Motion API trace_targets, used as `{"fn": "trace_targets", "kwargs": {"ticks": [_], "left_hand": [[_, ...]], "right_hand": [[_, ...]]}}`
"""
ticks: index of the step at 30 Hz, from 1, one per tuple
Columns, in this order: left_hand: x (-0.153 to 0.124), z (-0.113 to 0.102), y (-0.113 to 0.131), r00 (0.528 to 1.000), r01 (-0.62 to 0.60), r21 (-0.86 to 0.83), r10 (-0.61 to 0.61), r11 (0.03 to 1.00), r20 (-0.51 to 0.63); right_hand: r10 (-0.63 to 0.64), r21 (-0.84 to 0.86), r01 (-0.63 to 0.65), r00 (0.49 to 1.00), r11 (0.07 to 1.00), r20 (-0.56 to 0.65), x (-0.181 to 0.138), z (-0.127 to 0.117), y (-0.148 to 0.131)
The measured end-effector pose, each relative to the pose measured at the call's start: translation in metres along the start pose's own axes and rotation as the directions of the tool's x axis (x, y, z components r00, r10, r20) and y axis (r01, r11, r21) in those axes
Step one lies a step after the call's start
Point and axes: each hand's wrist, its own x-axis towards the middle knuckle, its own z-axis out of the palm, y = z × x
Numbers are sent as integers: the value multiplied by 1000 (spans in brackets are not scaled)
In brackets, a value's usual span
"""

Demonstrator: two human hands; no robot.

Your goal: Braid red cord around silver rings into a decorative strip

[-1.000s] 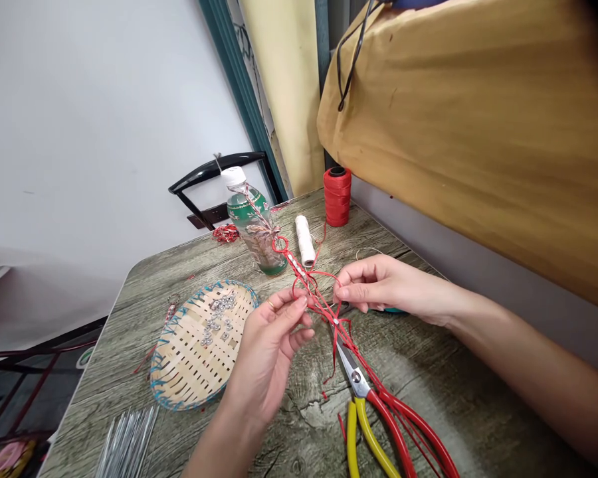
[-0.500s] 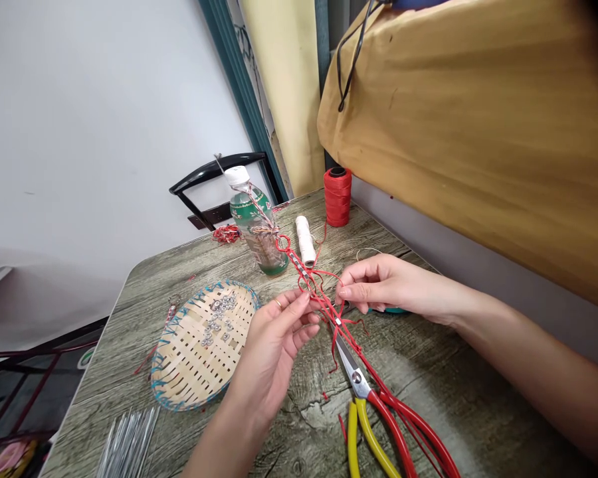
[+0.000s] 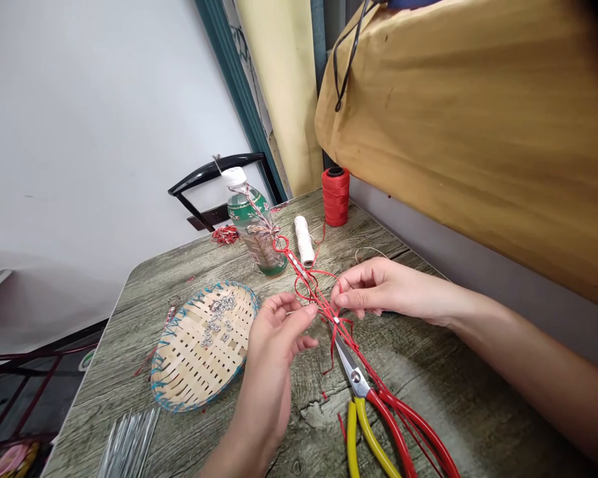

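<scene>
Mid-frame, the cord runs taut from a loop at the bottle down to the two hands. That upper stretch already looks knotted, with a few small pale beads or rings set in it, so the part nearest the bottle reads as done. The left hand pinches the cord between thumb and forefinger just below the last knot, its other fingers loosely curled. The right hand meets it from the right of the frame, its fingertips closed on strands of the same cord, with an open loop standing just above the pinch. Below the hands the strands hang loose and trail toward the lower right across the scissors, which lie on the counter. As I judge it, a good length is unworked.

Left of centre, a basket holds many small metal pieces. A red spool and a white spool stand behind the hands. Pliers lie beside the scissors, and metal rods lie at lower left.
</scene>
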Motion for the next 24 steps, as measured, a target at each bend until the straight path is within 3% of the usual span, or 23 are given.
{"fn": "trace_targets", "kwargs": {"ticks": [4,9,20,24], "left_hand": [[-3,3,-4,962,-234,350,269,907,-52],[-3,5,-7,912,-333,550,410,766,-17],[-5,5,-8,930,-316,609,363,727,50],[-8,4,-10,912,-361,631,403,687,83]], "right_hand": [[-8,11,8,1000,1000,8,0,1,-1],[8,6,-8,1000,1000,6,-1,1,-1],[12,4,-12,1000,1000,-3,0,2,0],[18,6,-18,1000,1000,-15,-1,2,-2]]}}
